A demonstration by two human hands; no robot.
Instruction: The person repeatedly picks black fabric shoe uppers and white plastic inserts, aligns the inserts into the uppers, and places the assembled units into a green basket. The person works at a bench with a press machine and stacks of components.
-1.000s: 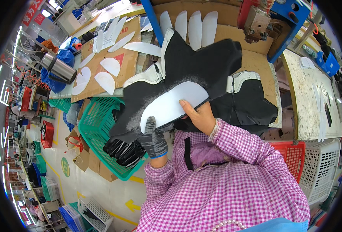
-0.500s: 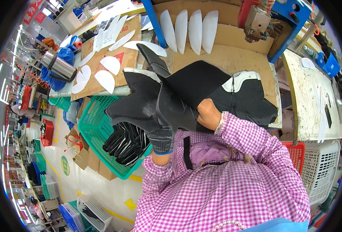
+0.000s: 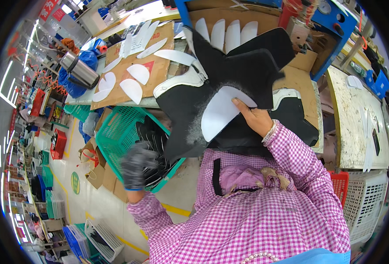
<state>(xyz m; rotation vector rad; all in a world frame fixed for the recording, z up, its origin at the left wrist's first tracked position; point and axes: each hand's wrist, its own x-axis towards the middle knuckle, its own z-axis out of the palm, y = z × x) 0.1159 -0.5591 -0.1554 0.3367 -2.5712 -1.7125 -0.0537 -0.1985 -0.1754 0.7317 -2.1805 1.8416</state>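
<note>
Left hand (image 3: 138,166) moved off black piece (image 3: 180,110), grey-speckled beside white half-oval patch (image 3: 223,110).

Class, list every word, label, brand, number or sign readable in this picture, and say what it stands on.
Red signs, upper left: pale characters, not copied here.
Cardboard sheet: red print, partly covered, not copied here.
Round green floor sign: too small to read.
Dial, upper right: too small to read.
Held white piece: none visible.
</note>
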